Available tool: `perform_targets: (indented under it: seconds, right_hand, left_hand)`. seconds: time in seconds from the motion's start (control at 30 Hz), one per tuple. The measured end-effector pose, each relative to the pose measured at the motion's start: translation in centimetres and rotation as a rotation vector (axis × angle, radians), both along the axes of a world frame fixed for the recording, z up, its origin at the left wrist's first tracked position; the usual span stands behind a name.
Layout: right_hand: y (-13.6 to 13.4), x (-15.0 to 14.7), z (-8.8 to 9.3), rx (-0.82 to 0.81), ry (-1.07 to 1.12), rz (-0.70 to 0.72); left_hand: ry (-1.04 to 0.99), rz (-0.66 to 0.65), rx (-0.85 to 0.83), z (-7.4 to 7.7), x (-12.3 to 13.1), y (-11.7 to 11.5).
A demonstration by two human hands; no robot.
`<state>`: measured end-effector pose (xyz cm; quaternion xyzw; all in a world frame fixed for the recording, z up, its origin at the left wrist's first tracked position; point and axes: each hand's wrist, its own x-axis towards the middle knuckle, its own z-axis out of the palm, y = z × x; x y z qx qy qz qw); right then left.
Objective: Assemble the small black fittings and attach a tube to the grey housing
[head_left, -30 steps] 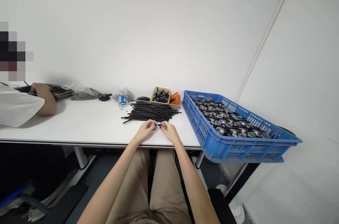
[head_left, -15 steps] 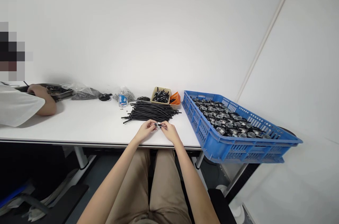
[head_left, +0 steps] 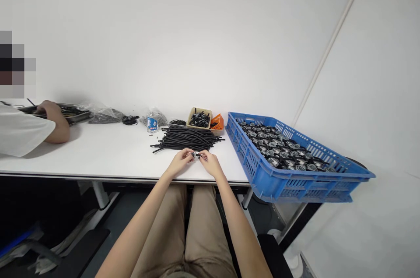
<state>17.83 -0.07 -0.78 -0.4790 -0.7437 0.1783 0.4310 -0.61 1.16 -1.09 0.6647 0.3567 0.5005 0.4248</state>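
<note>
Workpiece point(head_left: 194, 155), small and dark with a paler rounded portion, is located between the person's two hands at the near side of the white table point(head_left: 98, 151), just in front of a pile of black tubes point(head_left: 188, 138). Whether it is one item or two joined pieces cannot be determined at this size, nor whether it touches the tabletop. Left hand point(head_left: 180, 162) has thumb and fingertips closed on the rounded portion; right hand point(head_left: 210, 163) pinches the dark end, the fingertips of both hands nearly meeting. The tubes lie roughly parallel, left to right, with uneven ends. Behind them stand a pale yellow bin point(head_left: 189, 119) of black fittings and, adjoining on its right, an orange basket point(head_left: 218, 121). A clear bottle point(head_left: 152, 124) with a blue label stands upright beyond the pile's left end. To the right, a blue crate point(head_left: 249, 164) contains rows of black-and-silver round units point(head_left: 278, 149). Farther left, a plastic bag point(head_left: 105, 114) lies near a metal tray point(head_left: 82, 117), over which a co-worker's arm point(head_left: 61, 127), white-sleeved, is extended.
</note>
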Motion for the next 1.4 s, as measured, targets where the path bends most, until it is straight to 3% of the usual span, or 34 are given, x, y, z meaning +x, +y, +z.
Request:
perform_targets:
  seconds: [1.4]
  right_hand:
    - [-0.2,-0.02,0.19,0.014,-0.027,-0.004]
  left_hand:
    - [0.026,-0.001,0.02,-0.02,-0.01,0.05]
